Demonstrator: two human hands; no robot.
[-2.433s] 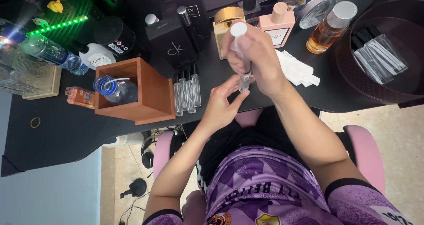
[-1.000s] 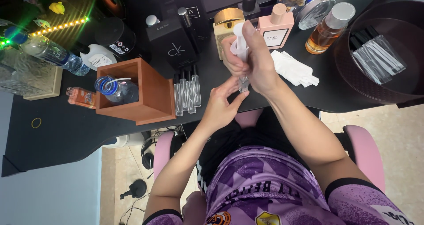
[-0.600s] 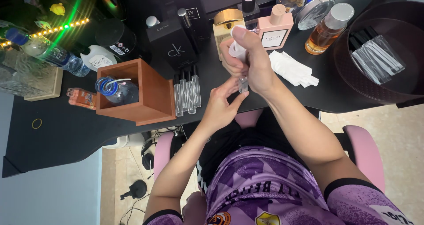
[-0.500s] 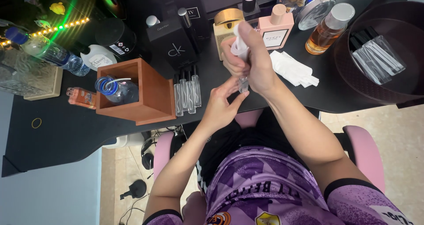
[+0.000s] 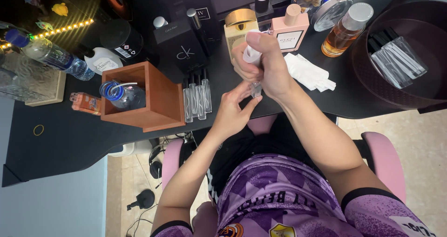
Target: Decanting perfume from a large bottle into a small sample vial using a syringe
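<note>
Centrally, over the near edge of the black desk [image 5: 70,139], the right hand [image 5: 265,64] is wrapped around a white syringe-like tube [image 5: 252,54], thumb up on its top end. The left hand [image 5: 233,109] pinches a small clear vial [image 5: 256,89] from below, fingertips touching it; the vial sits directly under the tube. Just left of the hands stands a row of empty clear vials [image 5: 196,97], beside a wooden box [image 5: 149,97]. A folded white cloth [image 5: 309,71] lies right of the hands. Perfume bottles [image 5: 288,27] stand behind.
</note>
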